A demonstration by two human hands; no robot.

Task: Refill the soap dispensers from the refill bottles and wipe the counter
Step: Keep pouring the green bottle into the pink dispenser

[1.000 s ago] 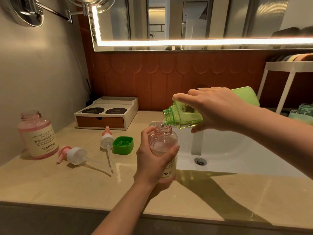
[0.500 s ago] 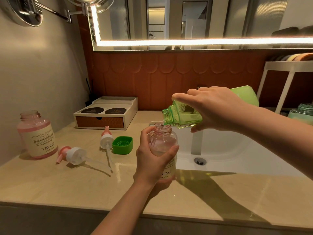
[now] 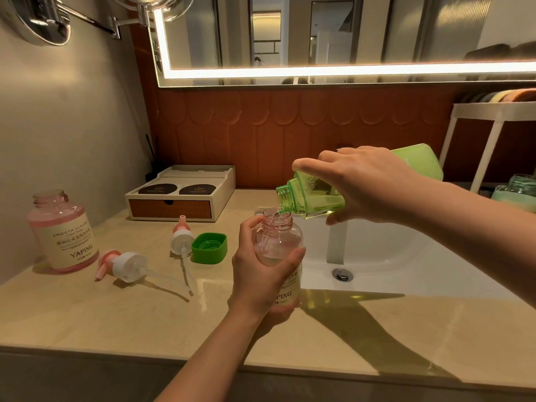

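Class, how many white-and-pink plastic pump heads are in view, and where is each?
2. One white-and-pink plastic pump head lies right of the pink labelled bottle; the other lies just left of the green square cap. None seems hidden.

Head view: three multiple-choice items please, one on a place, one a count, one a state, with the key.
1. Where is the green cap? A in the sink; B on the drawer box; C on the counter.
2. How many pump heads lie loose? A one; B two; C three.
3. How is the green refill bottle held? A tilted over the dispenser; B upright; C upside down, capped.
Key: C, it lies on the counter; B, both lie left of the cap; A, the right hand tips its mouth over the dispenser gripped by the left hand.
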